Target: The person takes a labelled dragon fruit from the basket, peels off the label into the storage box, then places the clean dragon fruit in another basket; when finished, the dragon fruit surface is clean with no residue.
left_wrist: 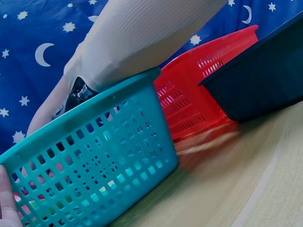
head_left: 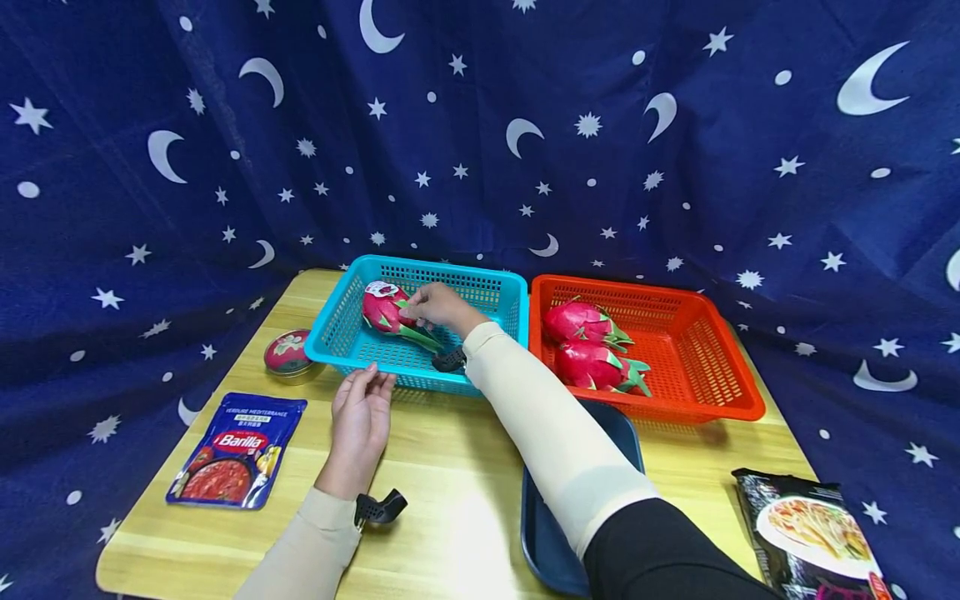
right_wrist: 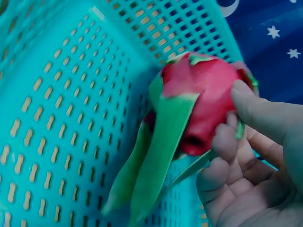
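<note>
A pink dragon fruit point(head_left: 382, 308) with green scales and a white sticker is inside the turquoise basket point(head_left: 427, 377). My right hand point(head_left: 442, 307) reaches into this basket and pinches the fruit at its side; in the right wrist view the thumb point(right_wrist: 248, 99) presses on the pink skin. Long green leaf tips hang from the fruit's near end. My left hand point(head_left: 363, 421) is at the basket's front wall, palm turned up, fingers fairly straight. One of its fingers point(left_wrist: 5, 194) touches the wall's outside in the left wrist view.
An orange-red basket point(head_left: 697, 354) with two dragon fruits point(head_left: 588, 364) adjoins on the right. A dark tray point(head_left: 536, 525) lies partly under my right arm. Left are a round tin point(head_left: 288, 354) and a blue Barilla pouch point(head_left: 236, 450); a black food packet point(head_left: 813, 533) lies front right.
</note>
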Available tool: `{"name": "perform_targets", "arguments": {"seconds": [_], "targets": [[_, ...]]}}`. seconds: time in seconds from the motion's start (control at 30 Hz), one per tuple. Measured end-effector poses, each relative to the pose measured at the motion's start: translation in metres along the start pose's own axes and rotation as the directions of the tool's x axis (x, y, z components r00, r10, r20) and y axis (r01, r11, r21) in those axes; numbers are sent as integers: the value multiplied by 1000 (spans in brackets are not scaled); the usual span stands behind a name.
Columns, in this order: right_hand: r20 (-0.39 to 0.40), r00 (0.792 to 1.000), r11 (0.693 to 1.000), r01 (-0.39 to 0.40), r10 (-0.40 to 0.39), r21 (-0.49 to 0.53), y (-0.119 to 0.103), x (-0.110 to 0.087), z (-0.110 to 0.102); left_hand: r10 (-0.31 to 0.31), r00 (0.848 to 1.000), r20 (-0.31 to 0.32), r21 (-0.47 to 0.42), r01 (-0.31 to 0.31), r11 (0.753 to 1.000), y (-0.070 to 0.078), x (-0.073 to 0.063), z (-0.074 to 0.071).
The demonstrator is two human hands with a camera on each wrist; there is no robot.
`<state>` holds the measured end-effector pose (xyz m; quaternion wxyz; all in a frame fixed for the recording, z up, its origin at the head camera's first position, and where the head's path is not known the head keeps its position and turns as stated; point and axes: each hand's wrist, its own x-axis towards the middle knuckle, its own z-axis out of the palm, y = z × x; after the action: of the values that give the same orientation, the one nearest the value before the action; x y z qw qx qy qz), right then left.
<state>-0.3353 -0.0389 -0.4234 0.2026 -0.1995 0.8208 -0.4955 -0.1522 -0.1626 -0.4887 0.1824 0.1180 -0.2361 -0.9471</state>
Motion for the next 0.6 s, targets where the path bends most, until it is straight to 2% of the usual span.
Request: {"name": "perform_targets", "arguments": {"seconds": [0.13,0.33,0.6], "targets": [[24,998,992,-52,50,114,-7,-5,-3,0,1000,6,3,0,1000,0,0,0],[-12,991,971,-129,134,202,-9,-14,-13,-1,1000,10,-4,1,1000,0,0,1],[-29,990,958,-125,137,258,-7,-25,-29,-1,1000,2,2,1,1000,0,0,-1]]}}
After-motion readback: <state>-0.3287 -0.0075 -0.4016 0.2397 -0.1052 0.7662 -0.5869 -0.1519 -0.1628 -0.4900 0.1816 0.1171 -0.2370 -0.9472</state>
